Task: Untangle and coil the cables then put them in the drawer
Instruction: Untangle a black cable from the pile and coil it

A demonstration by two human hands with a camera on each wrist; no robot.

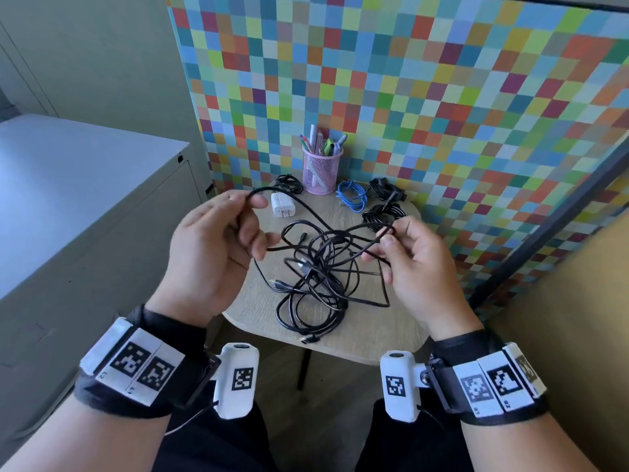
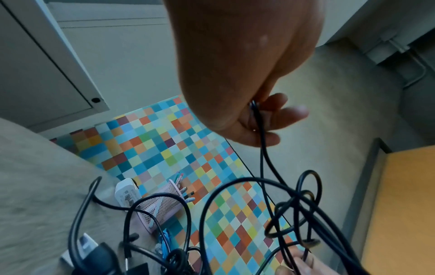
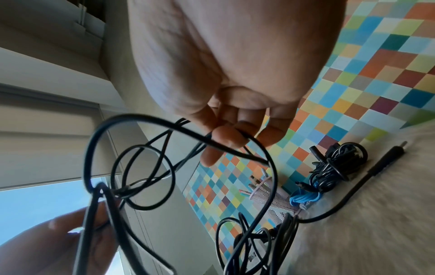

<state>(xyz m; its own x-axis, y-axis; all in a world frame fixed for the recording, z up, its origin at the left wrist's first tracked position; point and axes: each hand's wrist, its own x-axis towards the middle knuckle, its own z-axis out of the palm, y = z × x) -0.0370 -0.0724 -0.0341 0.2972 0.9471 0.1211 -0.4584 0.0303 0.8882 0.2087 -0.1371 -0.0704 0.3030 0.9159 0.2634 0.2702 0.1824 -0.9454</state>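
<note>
While tangle of black cables (image 1: 316, 277) lies at frame centre on small round table (image 1: 367, 338), your left hand (image 1: 207, 257) pinches one black strand, lifted at centre left. Your right hand (image 1: 418, 267) pinches another strand, centre right. Coiled blue cable (image 1: 352, 195), white charger (image 1: 282, 206), pink pen cup (image 1: 320, 172) sit behind, upper centre.

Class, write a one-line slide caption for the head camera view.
Both hands, left hand and right hand, hold strands of a tangled black cable above a small round table.
</note>
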